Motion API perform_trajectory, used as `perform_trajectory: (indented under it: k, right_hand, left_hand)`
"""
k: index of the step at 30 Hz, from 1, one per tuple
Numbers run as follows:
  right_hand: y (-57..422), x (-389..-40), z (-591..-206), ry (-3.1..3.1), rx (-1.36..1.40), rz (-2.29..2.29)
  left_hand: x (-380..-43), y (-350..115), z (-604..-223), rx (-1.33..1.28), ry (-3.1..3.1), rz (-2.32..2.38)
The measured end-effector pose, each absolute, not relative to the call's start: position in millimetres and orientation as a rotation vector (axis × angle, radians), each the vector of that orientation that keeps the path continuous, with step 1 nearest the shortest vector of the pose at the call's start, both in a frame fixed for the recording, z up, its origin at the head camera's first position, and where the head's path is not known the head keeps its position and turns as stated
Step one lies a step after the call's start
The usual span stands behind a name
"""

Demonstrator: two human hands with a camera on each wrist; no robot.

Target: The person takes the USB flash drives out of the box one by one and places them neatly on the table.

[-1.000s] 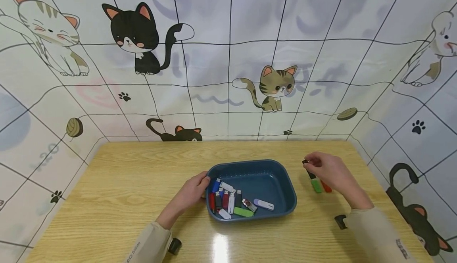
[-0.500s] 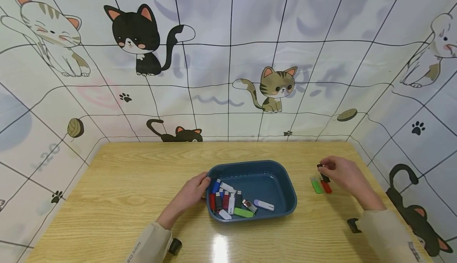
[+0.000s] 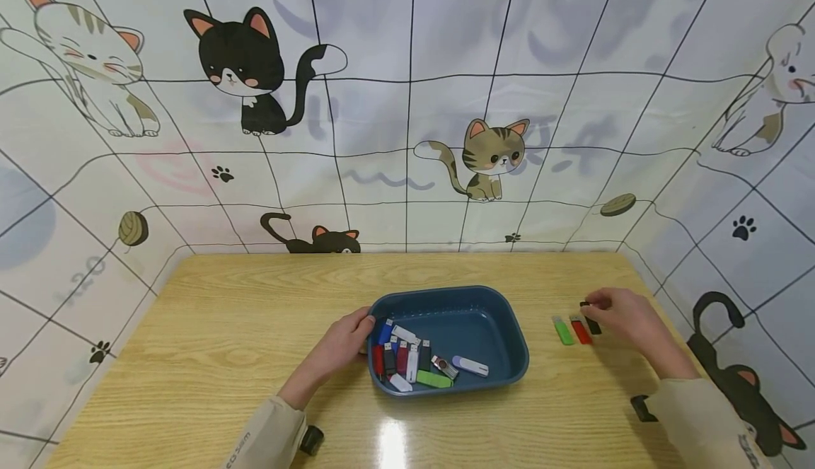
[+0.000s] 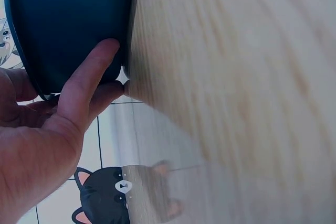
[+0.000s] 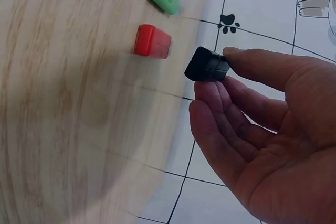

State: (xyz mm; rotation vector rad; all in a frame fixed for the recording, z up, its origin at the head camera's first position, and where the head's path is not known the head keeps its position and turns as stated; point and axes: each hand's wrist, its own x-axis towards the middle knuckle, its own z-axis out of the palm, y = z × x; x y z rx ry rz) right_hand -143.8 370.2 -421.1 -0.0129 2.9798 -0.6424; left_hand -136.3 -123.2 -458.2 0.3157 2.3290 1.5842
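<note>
My right hand (image 3: 630, 317) pinches a black USB stick (image 5: 207, 65) between thumb and fingertips, close over the table on the right. Just left of it lie a red USB stick (image 3: 580, 329) and a green one (image 3: 563, 330), side by side and roughly lined up. In the right wrist view both sit beyond the black stick. My left hand (image 3: 340, 338) grips the left end of a dark blue plastic basin (image 3: 490, 334), thumb at the rim and a finger along its outer wall (image 4: 68, 19). Inside, several USB sticks in blue, white, red, black and green crowd the left half.
The wood-grain table (image 3: 242, 327) reaches back to a wall sheet (image 3: 382, 101) printed with cartoon cats and grid lines, which also runs along both sides. Black straps show at both wrists.
My right hand has moved right and toward me with the black USB stick, from above the green one to beside the red one. The left hand and basin stay put.
</note>
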Motion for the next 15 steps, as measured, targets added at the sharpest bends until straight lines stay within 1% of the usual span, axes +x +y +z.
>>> perform_trajectory:
  k: [15]
  right_hand:
    - [382,-146,-434,2.940,0.007,-0.631]
  left_hand:
    - [-139,-123,-459,0.316,2.329,1.555]
